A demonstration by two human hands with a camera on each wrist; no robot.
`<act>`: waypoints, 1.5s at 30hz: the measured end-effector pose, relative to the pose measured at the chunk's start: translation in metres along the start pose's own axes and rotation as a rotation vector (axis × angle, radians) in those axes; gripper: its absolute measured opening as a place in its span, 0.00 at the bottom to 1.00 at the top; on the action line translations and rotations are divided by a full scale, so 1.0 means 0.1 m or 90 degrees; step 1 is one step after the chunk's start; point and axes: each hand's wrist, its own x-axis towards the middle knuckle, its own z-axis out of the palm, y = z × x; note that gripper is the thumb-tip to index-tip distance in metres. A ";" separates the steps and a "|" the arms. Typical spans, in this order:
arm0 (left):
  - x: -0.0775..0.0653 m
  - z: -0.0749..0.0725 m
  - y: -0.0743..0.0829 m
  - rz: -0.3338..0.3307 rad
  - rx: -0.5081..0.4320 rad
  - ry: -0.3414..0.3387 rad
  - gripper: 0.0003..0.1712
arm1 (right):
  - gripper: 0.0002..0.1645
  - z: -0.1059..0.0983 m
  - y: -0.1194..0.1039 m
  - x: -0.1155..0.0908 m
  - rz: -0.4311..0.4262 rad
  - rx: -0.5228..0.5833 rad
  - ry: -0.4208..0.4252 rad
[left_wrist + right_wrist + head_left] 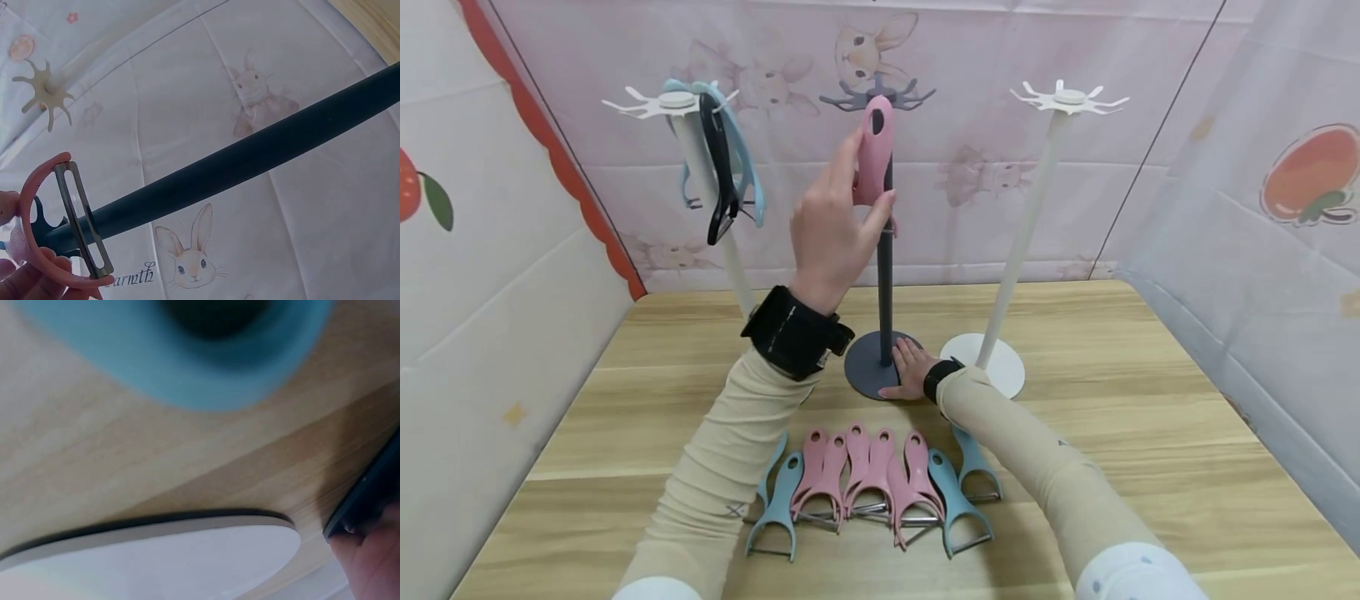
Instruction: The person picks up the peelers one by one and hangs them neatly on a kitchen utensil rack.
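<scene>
My left hand (pixel 833 221) holds a pink peeler (pixel 875 150) upright in front of the dark grey stand (pixel 885 275), its handle hole level with the hooks at the top. In the left wrist view, the peeler's blade (pixel 78 219) crosses in front of the pole, and fingers (pixel 37 284) grip the pink frame. Down on the table, my right hand (pixel 913 371) rests with spread fingers on the stand's round base (pixel 867 371). The right wrist view shows part of that hand (pixel 378 562) at the base's edge.
A white stand (pixel 679 102) at left carries light blue peelers (pixel 747 167) and a black peeler (pixel 718 167). Another white stand (pixel 1021 242) stands at right, its hooks bare. Several pink peelers (pixel 880 467) and blue peelers (pixel 955 500) lie in a row in front.
</scene>
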 end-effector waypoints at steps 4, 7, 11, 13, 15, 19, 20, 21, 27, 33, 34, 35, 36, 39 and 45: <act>-0.01 0.00 -0.01 0.018 -0.014 0.002 0.33 | 0.56 -0.02 -0.01 -0.02 0.005 0.018 -0.008; -0.04 0.00 -0.03 0.028 -0.029 0.001 0.33 | 0.56 -0.04 -0.01 -0.04 0.005 0.024 -0.016; -0.11 -0.04 -0.05 0.021 -0.044 -0.005 0.34 | 0.56 -0.06 -0.02 -0.06 -0.001 0.028 -0.020; -0.17 -0.08 -0.06 0.020 -0.042 -0.004 0.34 | 0.56 -0.07 -0.02 -0.06 -0.004 0.024 -0.020; -0.25 -0.11 -0.08 0.024 -0.043 0.004 0.34 | 0.56 -0.07 -0.01 -0.06 -0.006 0.015 -0.020; -0.48 -0.19 -0.18 0.034 -0.062 0.008 0.33 | 0.57 -0.08 -0.01 -0.04 -0.009 0.006 -0.019; -0.54 -0.20 -0.22 0.036 -0.067 0.007 0.33 | 0.57 -0.07 0.00 -0.04 -0.009 0.005 -0.020; -0.61 -0.22 -0.26 0.033 -0.074 0.001 0.32 | 0.57 -0.07 0.00 -0.03 -0.011 0.004 -0.019; -1.01 -0.29 -0.52 0.012 -0.048 -0.077 0.30 | 0.56 -0.06 0.01 -0.02 -0.020 0.010 -0.006; -1.30 -0.55 -0.53 -0.019 0.013 -0.219 0.30 | 0.55 -0.07 0.00 -0.05 -0.019 0.012 0.003; -1.35 -0.58 -0.56 -0.023 0.015 -0.239 0.30 | 0.55 -0.06 0.00 -0.05 -0.019 0.012 0.005; -1.40 -0.60 -0.59 -0.022 0.018 -0.253 0.30 | 0.55 -0.07 -0.01 -0.05 -0.018 0.011 0.005; -1.45 -0.63 -0.61 -0.022 0.028 -0.273 0.29 | 0.55 -0.06 0.00 -0.05 -0.019 0.011 0.005; -1.60 -0.69 -0.69 -0.038 0.070 -0.357 0.29 | 0.56 -0.06 0.00 -0.05 -0.019 0.011 0.006; -1.92 -0.79 -0.84 -0.122 0.160 -0.650 0.31 | 0.56 -0.05 0.01 -0.02 -0.025 0.017 0.008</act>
